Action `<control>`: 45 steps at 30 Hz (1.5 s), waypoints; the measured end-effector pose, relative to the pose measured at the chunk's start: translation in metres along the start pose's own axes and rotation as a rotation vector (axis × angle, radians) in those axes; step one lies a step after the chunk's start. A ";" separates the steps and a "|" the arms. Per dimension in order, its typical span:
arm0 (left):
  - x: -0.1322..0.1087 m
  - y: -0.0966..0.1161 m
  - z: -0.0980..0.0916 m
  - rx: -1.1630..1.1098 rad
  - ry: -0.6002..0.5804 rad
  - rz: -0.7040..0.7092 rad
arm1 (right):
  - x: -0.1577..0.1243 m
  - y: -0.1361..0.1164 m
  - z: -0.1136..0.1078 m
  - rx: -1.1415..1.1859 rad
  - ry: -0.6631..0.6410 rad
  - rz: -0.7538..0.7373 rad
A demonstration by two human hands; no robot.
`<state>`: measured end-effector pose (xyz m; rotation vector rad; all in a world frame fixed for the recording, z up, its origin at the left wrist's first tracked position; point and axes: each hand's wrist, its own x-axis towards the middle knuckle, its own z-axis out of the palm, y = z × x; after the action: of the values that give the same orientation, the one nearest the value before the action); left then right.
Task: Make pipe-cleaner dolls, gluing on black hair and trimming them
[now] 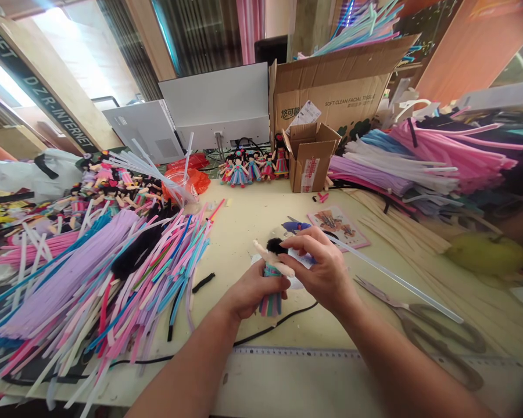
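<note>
My left hand [250,293] is closed around the striped skirt of a small pipe-cleaner doll [271,278], held upright over the pale yellow table [253,220]. The doll has cream arms sticking out sideways and a black fuzzy head. My right hand [325,267] pinches at the doll's black head from the right. A blue glue gun [297,226] with a long clear glue stick [401,281] lies just behind my right hand.
Heaps of coloured pipe cleaners [91,278] cover the left side, more bundles [418,162] the right. Scissors [422,325] and a ruler [331,352] lie near the front. Finished dolls [253,168], a small carton [309,157] and a large box [331,93] stand behind.
</note>
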<state>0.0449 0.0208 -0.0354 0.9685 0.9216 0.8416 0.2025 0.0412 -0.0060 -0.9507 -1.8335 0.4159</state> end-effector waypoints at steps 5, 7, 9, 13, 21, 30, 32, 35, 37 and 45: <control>0.000 0.000 0.000 -0.011 0.003 -0.003 | 0.001 0.001 0.001 -0.017 0.002 -0.001; -0.001 0.000 0.000 -0.020 0.000 -0.005 | 0.002 0.001 0.000 -0.020 0.009 -0.008; -0.002 0.000 0.000 -0.026 -0.003 -0.002 | 0.002 0.001 0.000 -0.025 0.011 -0.012; -0.001 0.000 0.000 -0.016 -0.007 0.004 | 0.002 0.003 0.000 -0.035 0.010 -0.012; -0.003 0.005 0.003 0.029 0.047 0.000 | 0.004 0.002 -0.002 -0.052 0.029 0.013; -0.003 0.004 0.001 0.126 0.106 0.036 | 0.004 0.002 -0.003 -0.065 0.016 0.029; -0.003 0.004 0.000 0.140 0.109 0.034 | 0.003 0.003 -0.003 -0.064 0.009 0.040; -0.004 0.003 -0.001 0.152 0.101 0.030 | 0.003 0.002 -0.003 -0.067 0.007 0.046; -0.004 0.003 -0.002 0.140 0.099 0.045 | 0.003 0.002 -0.004 -0.072 0.009 0.042; -0.002 -0.006 -0.010 -0.071 0.056 0.130 | 0.003 0.002 -0.006 -0.046 -0.005 0.011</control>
<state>0.0360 0.0196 -0.0431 0.9543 0.8776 1.0092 0.2081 0.0444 -0.0027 -0.9920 -1.8506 0.3845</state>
